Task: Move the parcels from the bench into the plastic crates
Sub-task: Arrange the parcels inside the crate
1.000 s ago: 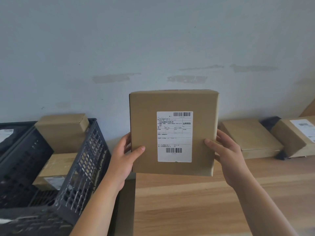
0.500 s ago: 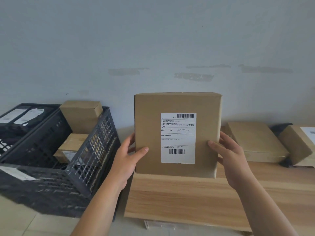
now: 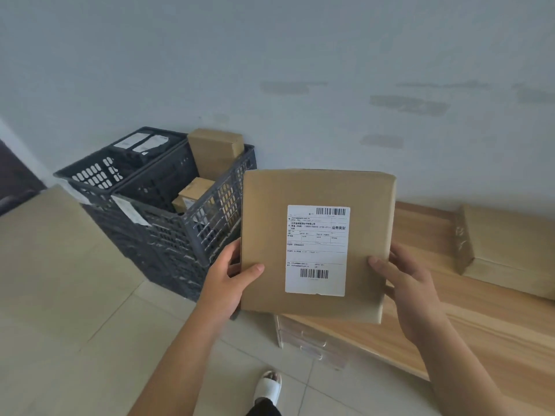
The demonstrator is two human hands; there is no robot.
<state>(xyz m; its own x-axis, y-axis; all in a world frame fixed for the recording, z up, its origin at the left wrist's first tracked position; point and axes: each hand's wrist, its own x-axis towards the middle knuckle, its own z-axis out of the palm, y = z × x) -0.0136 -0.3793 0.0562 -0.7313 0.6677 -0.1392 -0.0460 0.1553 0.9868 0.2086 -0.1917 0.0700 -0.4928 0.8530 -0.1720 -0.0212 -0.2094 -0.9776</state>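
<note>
While thumbs press its front, both hands grip the parcel (image 3: 315, 241).

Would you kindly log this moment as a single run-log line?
stage: carrying | left hand: grips labelled parcel | right hand: grips it | near crate: two parcels | bench: one visible

Flat brown cardboard parcel (image 3: 315, 238) held up between dark plastic crates (image 3: 168, 211) at left and light wooden bench (image 3: 480, 322) at right.
Left hand (image 3: 228, 283) and right hand (image 3: 408, 289) at its sides; small cardboard boxes (image 3: 207, 172) inside nearer crate; another brown parcel (image 3: 510, 247) on bench, far right.
</note>
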